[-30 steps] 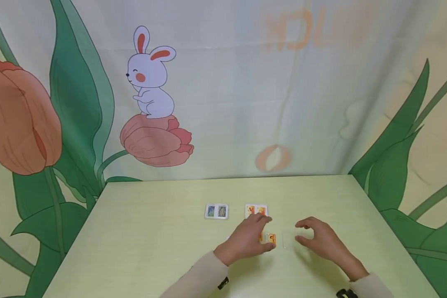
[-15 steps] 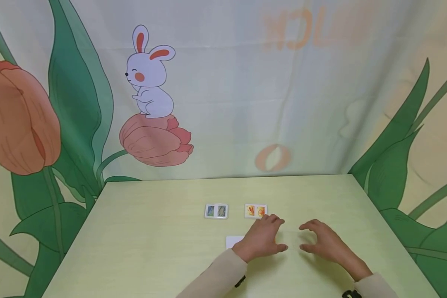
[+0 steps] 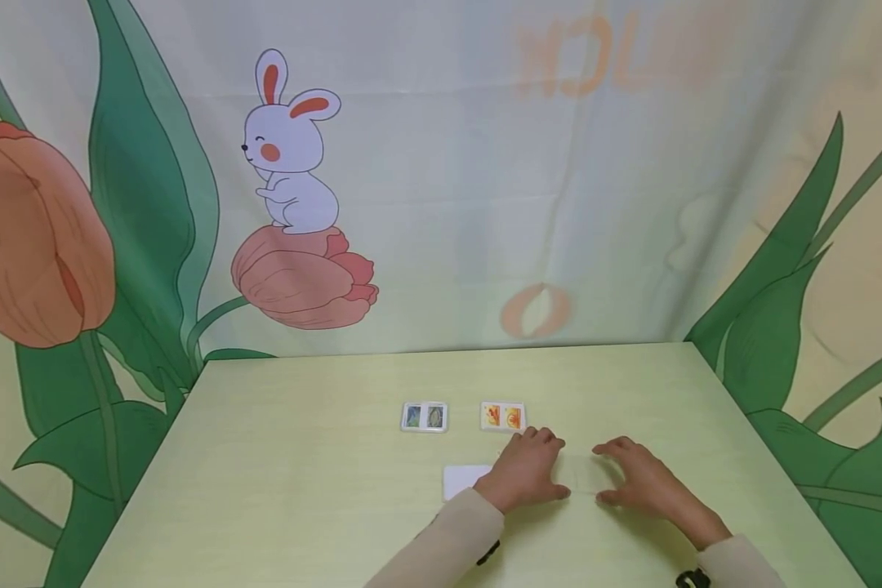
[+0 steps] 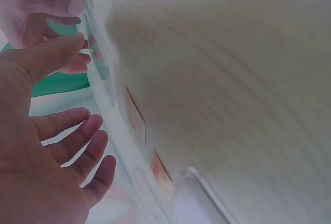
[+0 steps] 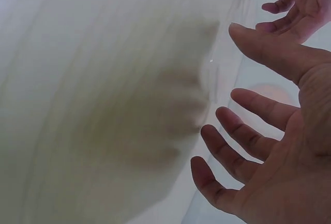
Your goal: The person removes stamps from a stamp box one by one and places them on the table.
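Note:
My left hand (image 3: 532, 469) lies palm down on the pale green table (image 3: 301, 457), fingers relaxed and slightly spread. Close to its right, my right hand (image 3: 627, 475) rests the same way, loosely curved, holding nothing. Between the two hands a faint clear sleeve-like patch (image 3: 581, 475) is barely visible. A plain white card (image 3: 465, 480) lies just left of my left wrist. Beyond my left hand sits an orange picture card (image 3: 503, 416). The left wrist view shows my open left hand (image 4: 77, 146) beside blurred orange card patches (image 4: 135, 121).
A blue-grey picture card (image 3: 424, 416) lies left of the orange one. A printed curtain with a rabbit (image 3: 290, 155) and tulips hangs right behind the table's far edge (image 3: 441, 351). Both wrist views are blurred.
My left hand slid right, covering the small orange card it touched and uncovering the white card. My right hand lowered and flattened toward the table.

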### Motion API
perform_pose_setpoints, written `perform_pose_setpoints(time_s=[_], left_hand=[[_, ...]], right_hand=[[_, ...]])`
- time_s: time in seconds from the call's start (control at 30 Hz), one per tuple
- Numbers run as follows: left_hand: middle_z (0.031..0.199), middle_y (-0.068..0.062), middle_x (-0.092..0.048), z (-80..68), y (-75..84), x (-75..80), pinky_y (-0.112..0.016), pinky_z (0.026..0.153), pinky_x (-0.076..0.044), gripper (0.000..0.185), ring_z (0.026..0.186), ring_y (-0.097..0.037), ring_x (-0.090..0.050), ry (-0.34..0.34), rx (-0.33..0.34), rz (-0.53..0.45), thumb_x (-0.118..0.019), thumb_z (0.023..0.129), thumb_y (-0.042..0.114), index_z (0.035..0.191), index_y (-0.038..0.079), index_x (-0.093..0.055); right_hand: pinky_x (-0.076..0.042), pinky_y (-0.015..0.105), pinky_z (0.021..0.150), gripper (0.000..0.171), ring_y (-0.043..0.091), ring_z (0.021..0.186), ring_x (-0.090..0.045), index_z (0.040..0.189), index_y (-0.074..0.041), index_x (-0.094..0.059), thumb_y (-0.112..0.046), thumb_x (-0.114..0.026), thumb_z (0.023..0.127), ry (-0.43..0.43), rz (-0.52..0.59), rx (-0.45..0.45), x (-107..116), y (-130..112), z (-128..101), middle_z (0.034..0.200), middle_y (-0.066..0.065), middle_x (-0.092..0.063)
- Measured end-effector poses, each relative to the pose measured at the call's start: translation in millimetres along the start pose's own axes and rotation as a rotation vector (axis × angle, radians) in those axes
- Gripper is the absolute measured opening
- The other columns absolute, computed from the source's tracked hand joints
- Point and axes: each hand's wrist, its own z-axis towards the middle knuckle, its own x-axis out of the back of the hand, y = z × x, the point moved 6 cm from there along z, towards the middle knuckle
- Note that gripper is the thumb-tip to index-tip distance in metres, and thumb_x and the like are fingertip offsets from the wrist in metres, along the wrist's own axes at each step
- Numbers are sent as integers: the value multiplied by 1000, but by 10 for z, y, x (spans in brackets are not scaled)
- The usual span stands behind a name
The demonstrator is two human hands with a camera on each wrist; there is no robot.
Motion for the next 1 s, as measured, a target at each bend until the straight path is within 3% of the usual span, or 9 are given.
perform_pose_setpoints(time_s=[0.4,0.63,1.0], left_hand=[[119,6,-60,79,12,-113,-35,96,-42,58,109,-14,-52,-25,26,27,-78,77,51,124,21,-63],[118,5,-60,100,27,-126,-34,93,-43,54,109,-14,-53,-30,25,24,-77,79,49,122,21,-63],[118,4,-61,151,62,-152,-34,97,-43,53,110,-14,-53,-41,-5,37,-77,79,49,122,20,-65]], right_hand=[[-46,53,95,63,32,115,-54,124,-10,-63,-27,-88,69,-21,-20,-52,-107,129,54,122,11,-58],[-46,52,94,59,31,112,-53,121,-10,-65,-29,-88,70,-6,-14,-33,-80,98,52,120,10,-58],[-47,51,95,57,28,112,-57,115,-10,-67,-35,-88,69,-6,-69,-1,-87,155,76,117,7,-61]])
